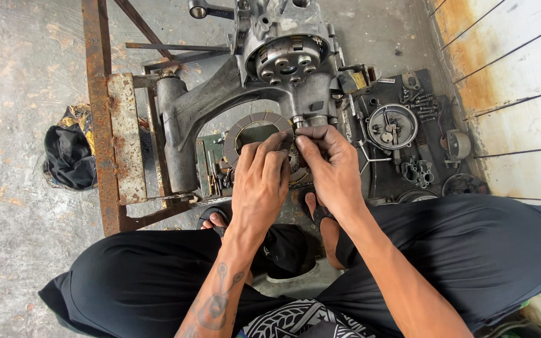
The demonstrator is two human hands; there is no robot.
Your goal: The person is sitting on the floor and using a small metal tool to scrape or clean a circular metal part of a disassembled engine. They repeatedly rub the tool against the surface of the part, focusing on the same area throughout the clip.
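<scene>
Fingertips of both hands pinch the ring-shaped friction plate at its right edge; left hand beneath it, right hand beside, plate standing on edge just below the engine casing.

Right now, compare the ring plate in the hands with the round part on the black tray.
The ring plate is an open, grey-brown flat ring, held up by the left hand and right hand. The round part is silvery, filled with fittings, lying on the black tray. Both are circular.
</scene>
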